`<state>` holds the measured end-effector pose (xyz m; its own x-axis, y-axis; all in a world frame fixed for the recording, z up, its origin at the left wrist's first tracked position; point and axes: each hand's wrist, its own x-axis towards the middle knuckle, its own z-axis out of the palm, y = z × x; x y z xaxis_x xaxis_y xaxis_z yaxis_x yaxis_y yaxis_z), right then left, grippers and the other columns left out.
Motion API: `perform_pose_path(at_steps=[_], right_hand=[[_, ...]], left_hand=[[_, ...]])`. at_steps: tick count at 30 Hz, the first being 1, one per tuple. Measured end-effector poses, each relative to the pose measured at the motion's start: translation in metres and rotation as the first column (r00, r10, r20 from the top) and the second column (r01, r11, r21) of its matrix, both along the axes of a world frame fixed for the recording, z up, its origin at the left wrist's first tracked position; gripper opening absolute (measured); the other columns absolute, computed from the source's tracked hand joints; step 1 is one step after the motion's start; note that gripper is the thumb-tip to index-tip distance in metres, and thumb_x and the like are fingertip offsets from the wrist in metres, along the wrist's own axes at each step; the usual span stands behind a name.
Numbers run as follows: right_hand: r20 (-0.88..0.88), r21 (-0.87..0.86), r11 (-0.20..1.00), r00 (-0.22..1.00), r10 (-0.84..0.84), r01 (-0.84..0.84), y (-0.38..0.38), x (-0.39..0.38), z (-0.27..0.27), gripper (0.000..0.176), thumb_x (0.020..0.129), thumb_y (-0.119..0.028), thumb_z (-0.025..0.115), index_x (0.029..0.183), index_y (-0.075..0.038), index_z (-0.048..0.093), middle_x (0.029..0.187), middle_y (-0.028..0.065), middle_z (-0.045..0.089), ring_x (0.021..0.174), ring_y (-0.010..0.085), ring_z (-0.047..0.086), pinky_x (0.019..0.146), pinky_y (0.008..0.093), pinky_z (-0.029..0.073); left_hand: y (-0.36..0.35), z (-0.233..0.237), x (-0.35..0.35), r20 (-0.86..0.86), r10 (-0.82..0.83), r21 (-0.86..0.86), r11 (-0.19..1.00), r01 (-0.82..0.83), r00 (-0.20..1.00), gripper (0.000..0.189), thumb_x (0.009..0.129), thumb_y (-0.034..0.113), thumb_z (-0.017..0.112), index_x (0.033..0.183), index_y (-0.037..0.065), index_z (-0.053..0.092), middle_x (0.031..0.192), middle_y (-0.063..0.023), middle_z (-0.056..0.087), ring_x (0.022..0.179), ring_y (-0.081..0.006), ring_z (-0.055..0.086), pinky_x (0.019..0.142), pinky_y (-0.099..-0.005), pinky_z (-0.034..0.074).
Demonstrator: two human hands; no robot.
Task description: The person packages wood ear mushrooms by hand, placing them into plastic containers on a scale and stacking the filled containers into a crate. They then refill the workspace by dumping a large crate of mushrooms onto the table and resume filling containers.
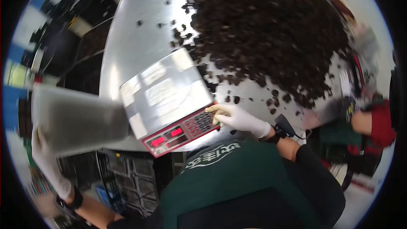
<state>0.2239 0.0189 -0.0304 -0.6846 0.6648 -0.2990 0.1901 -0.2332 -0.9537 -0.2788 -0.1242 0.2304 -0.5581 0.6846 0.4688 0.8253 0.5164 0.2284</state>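
Note:
My left hand (42,144), in a white glove, grips the outer side of a translucent plastic bin (85,121) at the table's left edge. Its fingers are partly hidden. A digital scale (163,93) with a metal top, red front and lit red digits stands on the table, pieces of tape stuck on its plate. My right hand (237,116), also gloved, rests bent fingers on the right end of the scale's keypad (199,124). Those fingers look slightly apart, not wrapped around anything. The bin's right end comes up against the scale's left side.
A large heap of dark brown pieces (271,29) covers the far right of the metal table (135,46), with stray pieces around it. Another person's arm in a red sleeve (383,123) is at right. Black crates (95,0) stand at far left.

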Motion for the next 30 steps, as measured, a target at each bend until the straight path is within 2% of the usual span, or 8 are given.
perform_pose_path(at_steps=[7, 9, 11, 15, 20, 22, 26, 30], right_hand=[[0.15, 0.057, 0.986, 0.975, -0.166, 0.159, 0.0, 0.042, -0.028, 0.034, 0.096, -0.013, 0.056, 0.128, -0.004, 0.061, 0.094, 0.0056, 0.068, 0.081, 0.0108, 0.063, 0.076, 0.026, 0.052], [0.301, 0.369, 0.897, 0.882, -0.363, 0.243, 0.017, 0.055, -0.039, 0.036, 0.091, -0.013, 0.06, 0.127, -0.006, 0.062, 0.101, 0.0079, 0.068, 0.091, 0.0168, 0.064, 0.084, 0.0318, 0.052], [0.202, 0.859, 0.485, 0.764, -0.613, 0.162, 0.054, 0.076, -0.047, 0.048, 0.083, -0.023, 0.068, 0.13, -0.013, 0.061, 0.117, 0.012, 0.064, 0.115, 0.0301, 0.058, 0.094, 0.0403, 0.049], [0.41, 0.911, 0.377, 0.451, -0.793, -0.165, 0.127, 0.108, -0.022, 0.095, 0.066, -0.017, 0.084, 0.149, -0.028, 0.04, 0.155, 0.0134, 0.034, 0.143, 0.0341, 0.031, 0.114, 0.0584, 0.029], [0.378, 0.924, 0.297, 0.47, -0.798, -0.24, 0.203, 0.112, -0.036, 0.103, 0.064, -0.033, 0.089, 0.151, -0.036, 0.034, 0.159, 0.0099, 0.027, 0.144, 0.0357, 0.031, 0.108, 0.0654, 0.034], [0.34, 0.94, 0.288, 0.494, -0.8, -0.181, 0.23, 0.098, -0.035, 0.103, 0.064, -0.035, 0.089, 0.151, -0.038, 0.033, 0.16, 0.0104, 0.024, 0.141, 0.0398, 0.033, 0.104, 0.0675, 0.037], [0.409, 0.906, 0.416, 0.414, -0.813, -0.078, 0.261, 0.08, -0.03, 0.091, 0.067, -0.036, 0.085, 0.147, -0.036, 0.042, 0.161, 0.0103, 0.023, 0.126, 0.0404, 0.046, 0.095, 0.061, 0.046], [0.382, 0.924, 0.312, 0.531, -0.757, -0.22, 0.241, 0.088, -0.04, 0.047, 0.072, -0.025, 0.076, 0.117, -0.025, 0.065, 0.126, 0.0044, 0.057, 0.112, 0.0327, 0.054, 0.082, 0.0529, 0.052]], left_hand=[[-0.013, 0.037, -0.041, 0.183, -0.106, -0.115, 0.985, 0.128, 0.977, 0.023, 0.1, 0.017, 0.059, 0.111, -0.002, 0.063, 0.097, -0.0049, 0.066, 0.091, -0.014, 0.057, 0.085, -0.0266, 0.045], [-0.005, 0.032, -0.025, 0.232, -0.096, 0.105, 0.992, 0.073, 0.968, 0.021, 0.097, 0.014, 0.062, 0.111, -0.001, 0.064, 0.097, -0.0051, 0.066, 0.09, -0.0159, 0.059, 0.082, -0.0274, 0.046], [0.008, 0.027, 0.031, 0.348, -0.089, 0.384, 0.922, -0.056, 0.933, 0.019, 0.093, 0.007, 0.065, 0.111, 0.0, 0.065, 0.095, -0.0066, 0.067, 0.087, -0.019, 0.061, 0.077, -0.0293, 0.048], [0.003, 0.034, 0.033, -0.317, -0.135, 0.609, 0.73, 0.311, 0.939, 0.026, 0.082, 0.02, 0.082, 0.093, -0.001, 0.071, 0.087, -0.0088, 0.073, 0.066, -0.0205, 0.066, 0.061, -0.0319, 0.054], [0.009, -0.029, 0.143, -0.59, -0.234, 0.116, 0.923, 0.368, 0.772, 0.044, 0.087, 0.031, 0.078, 0.117, 0.001, 0.069, 0.09, -0.0131, 0.073, 0.076, -0.019, 0.067, 0.072, -0.0285, 0.056], [0.027, -0.073, 0.171, -0.361, -0.545, -0.022, 0.816, 0.577, 0.757, 0.031, 0.08, -0.004, 0.073, 0.11, 0.002, 0.068, 0.093, -0.0094, 0.068, 0.081, -0.0255, 0.063, 0.07, -0.0336, 0.05], [0.065, -0.141, 0.224, -0.127, -0.726, -0.127, 0.687, 0.715, 0.676, 0.038, 0.069, -0.006, 0.075, 0.104, 0.006, 0.069, 0.081, -0.0081, 0.063, 0.071, -0.0276, 0.06, 0.062, -0.0376, 0.047], [0.085, -0.193, 0.24, 0.006, -0.785, -0.146, 0.612, 0.777, 0.619, 0.033, 0.076, 0.001, 0.075, 0.108, 0.008, 0.067, 0.08, -0.0067, 0.059, 0.072, -0.0263, 0.056, 0.064, -0.0371, 0.045]])
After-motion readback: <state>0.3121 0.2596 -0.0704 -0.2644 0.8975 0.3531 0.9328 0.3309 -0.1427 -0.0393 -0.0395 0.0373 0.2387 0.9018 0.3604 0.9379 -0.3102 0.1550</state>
